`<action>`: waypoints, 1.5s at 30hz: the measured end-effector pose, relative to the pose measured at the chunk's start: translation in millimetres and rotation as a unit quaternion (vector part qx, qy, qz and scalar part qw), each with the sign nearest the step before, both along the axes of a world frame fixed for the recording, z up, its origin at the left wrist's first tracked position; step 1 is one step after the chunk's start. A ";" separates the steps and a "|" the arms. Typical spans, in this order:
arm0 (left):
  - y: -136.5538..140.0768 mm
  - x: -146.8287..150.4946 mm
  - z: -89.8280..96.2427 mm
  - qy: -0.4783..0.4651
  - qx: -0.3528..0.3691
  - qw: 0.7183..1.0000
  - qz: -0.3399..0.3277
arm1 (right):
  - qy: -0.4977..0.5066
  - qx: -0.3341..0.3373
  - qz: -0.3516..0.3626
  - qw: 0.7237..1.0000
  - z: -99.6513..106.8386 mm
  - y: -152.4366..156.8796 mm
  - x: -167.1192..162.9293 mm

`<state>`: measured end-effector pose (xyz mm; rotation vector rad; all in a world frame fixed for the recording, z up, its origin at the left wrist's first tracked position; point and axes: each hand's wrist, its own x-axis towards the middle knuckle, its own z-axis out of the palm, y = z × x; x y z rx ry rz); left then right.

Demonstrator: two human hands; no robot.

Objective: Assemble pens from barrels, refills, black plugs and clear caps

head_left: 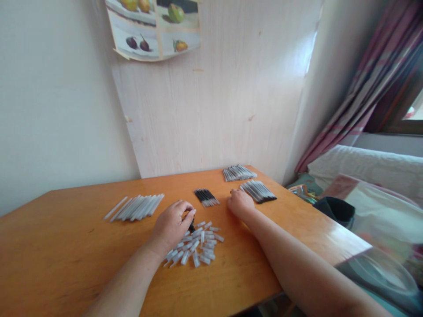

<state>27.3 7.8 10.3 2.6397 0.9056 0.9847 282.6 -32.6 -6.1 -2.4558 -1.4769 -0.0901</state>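
Note:
My left hand [174,223] is over the left side of a pile of small clear plastic caps [202,240]. Its fingers are curled and the thumb is close to the index finger. A small black piece [192,226] shows beneath those fingers; whether it is held is unclear. My right hand [240,202] rests low at the left end of a row of clear pens with black ends [259,191]. Its fingers are bent, and what they hold, if anything, is hidden. Between the hands lies a group of black pen refills with clear tips [206,197].
Clear plastic tubes [139,208] lie side by side on the left of the orange wooden table [66,246]. Another bundle of pens [239,172] is at the far edge. Right of the table are a dark container [334,210] and a clear plastic tub [383,270].

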 end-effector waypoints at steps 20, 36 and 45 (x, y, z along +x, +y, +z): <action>-2.0 2.0 -2.8 0.026 -0.014 1.000 -0.003 | 0.024 0.053 0.028 0.998 -3.9 2.5 27.2; -2.6 2.7 -2.6 0.041 -0.012 0.999 0.000 | 0.015 -0.010 0.004 1.000 8.1 -8.1 3.0; -3.1 2.7 -3.0 0.051 -0.023 0.998 -0.005 | 0.052 -0.013 0.004 0.999 2.9 -4.8 7.4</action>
